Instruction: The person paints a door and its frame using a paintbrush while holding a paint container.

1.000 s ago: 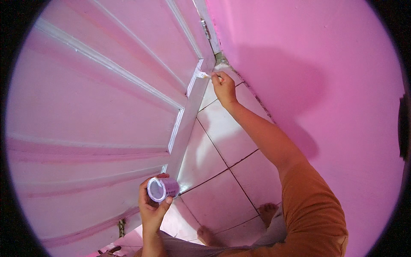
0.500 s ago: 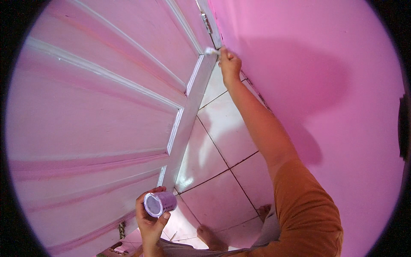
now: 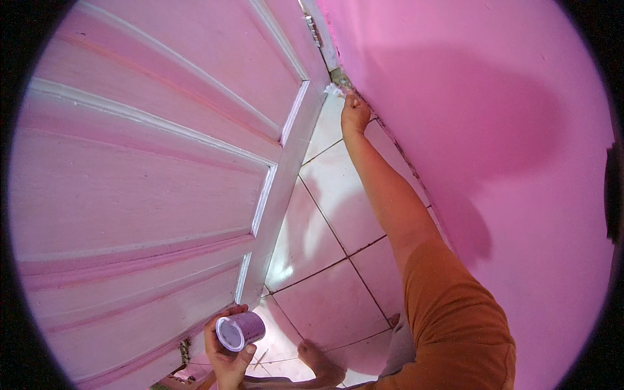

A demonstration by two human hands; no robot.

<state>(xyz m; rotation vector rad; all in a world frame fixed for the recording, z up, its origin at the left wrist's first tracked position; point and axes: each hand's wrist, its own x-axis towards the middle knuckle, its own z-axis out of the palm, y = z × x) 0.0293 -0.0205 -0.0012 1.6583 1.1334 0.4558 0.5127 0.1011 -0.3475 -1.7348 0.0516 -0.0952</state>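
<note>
Down at the door's (image 3: 162,162) lower corner, the right hand (image 3: 355,112) pinches a small brush (image 3: 334,90) against the wall (image 3: 468,130), arm stretched to reach it. Left hand (image 3: 227,354) fingers grip the paint can (image 3: 239,330) close by, tilted sideways.

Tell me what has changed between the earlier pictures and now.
The right hand with its brush has moved from the door's edge further out and down, toward the corner where the pink wall meets the tiled floor. The arm is now stretched out straighter. The left hand still grips the small purple can low beside the door, mouth facing the camera.
</note>
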